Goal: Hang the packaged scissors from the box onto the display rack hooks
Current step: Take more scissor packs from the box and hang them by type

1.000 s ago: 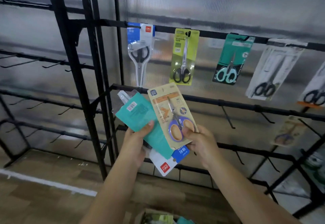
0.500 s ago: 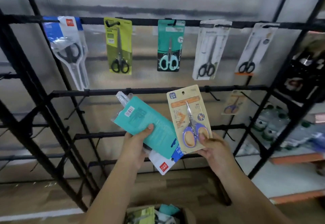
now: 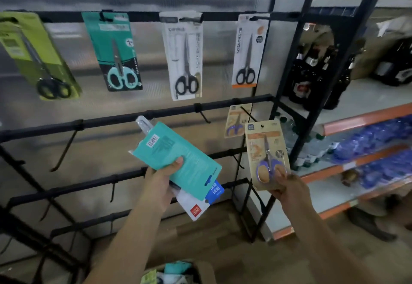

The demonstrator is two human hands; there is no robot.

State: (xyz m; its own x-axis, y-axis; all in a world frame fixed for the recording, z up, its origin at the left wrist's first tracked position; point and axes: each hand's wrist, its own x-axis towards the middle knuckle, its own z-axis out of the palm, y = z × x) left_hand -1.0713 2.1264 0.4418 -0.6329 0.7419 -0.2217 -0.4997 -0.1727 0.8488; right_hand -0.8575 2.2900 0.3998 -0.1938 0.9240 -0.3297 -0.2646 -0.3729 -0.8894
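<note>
My right hand (image 3: 289,189) pinches the bottom of a beige scissors pack (image 3: 266,150) with purple-handled scissors, held upright just below and right of a matching pack (image 3: 236,120) that hangs on the second rail's right hook. My left hand (image 3: 161,180) grips a stack: a teal scissors pack (image 3: 178,152) back side up, over a white and blue pack (image 3: 200,201). Several packs hang on the black rack's top rail (image 3: 145,16): green (image 3: 38,56), teal (image 3: 116,52), white (image 3: 185,56), white-orange (image 3: 248,49). The cardboard box (image 3: 202,270) is at the bottom edge.
Bare hooks stick out of the second rail (image 3: 204,115) and the lower rails (image 3: 236,159). To the right, a black upright post (image 3: 316,105) borders orange-edged shelves with dark bottles (image 3: 316,76) and blue-wrapped goods (image 3: 374,141). Wooden floor lies below.
The view has swung right along the rack. My right hand has carried the beige pack right, away from the stack and towards the matching hung pack. The left hand keeps its stack.
</note>
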